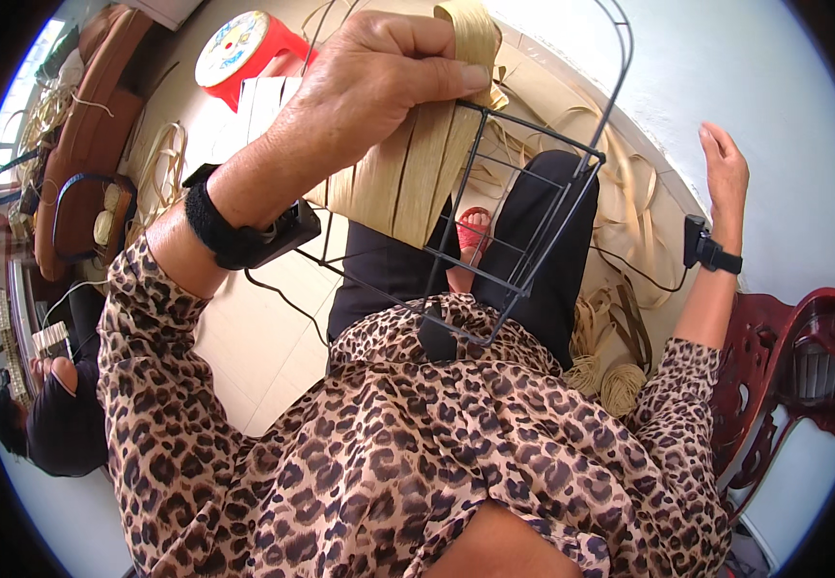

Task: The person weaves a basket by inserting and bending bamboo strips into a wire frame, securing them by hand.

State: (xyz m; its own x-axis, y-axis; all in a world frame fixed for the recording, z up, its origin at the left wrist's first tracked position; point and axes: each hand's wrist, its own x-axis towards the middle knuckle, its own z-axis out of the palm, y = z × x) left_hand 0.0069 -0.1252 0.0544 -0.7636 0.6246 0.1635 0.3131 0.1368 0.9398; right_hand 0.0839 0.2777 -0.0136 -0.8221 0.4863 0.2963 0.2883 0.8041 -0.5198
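Observation:
My left hand (389, 72) is closed at the top of a black wire basket frame (533, 260), its thumb pressed on a flat tan strip (470, 34) that curves over the rim. Wide tan strips (393, 178) cover the side of the frame under that hand. The rest of the frame shows bare wire and stands over my lap, with a thin curved wire handle (625, 58) rising on the right. Away from the frame, beside the white wall, my right hand (726, 173) is raised with its fingers stretched upward; nothing shows in it.
Loose tan strips (634, 183) lie on the floor along the wall, with rolled cord (622, 387) by my right side. A red stool with a patterned top (233, 48) stands far left. Dark red carved furniture (759, 356) is at right. Another person (66, 419) sits at left.

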